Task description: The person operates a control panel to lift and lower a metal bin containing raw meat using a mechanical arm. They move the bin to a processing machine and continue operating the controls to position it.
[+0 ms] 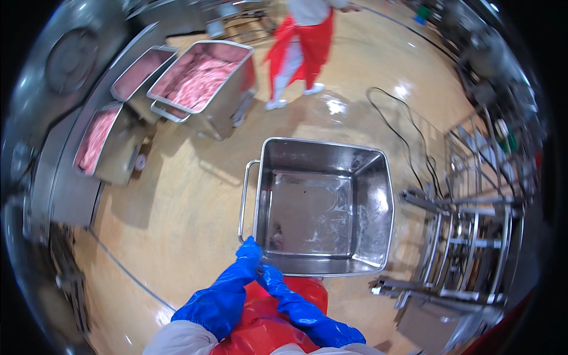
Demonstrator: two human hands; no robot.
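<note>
Blue-gloved, my left hand [248, 251] curls onto the near corner rim of the empty steel tub [378, 236] before me; my right hand [271, 277] sits just beside it, grip unclear. Beyond, 3 meat-filled bins [228, 112] and a red-aproned person [302, 41].

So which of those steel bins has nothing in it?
The big steel bin right by the blue-gloved hands has nothing in it; the three bins farther off at the left hold pink minced meat.
</note>
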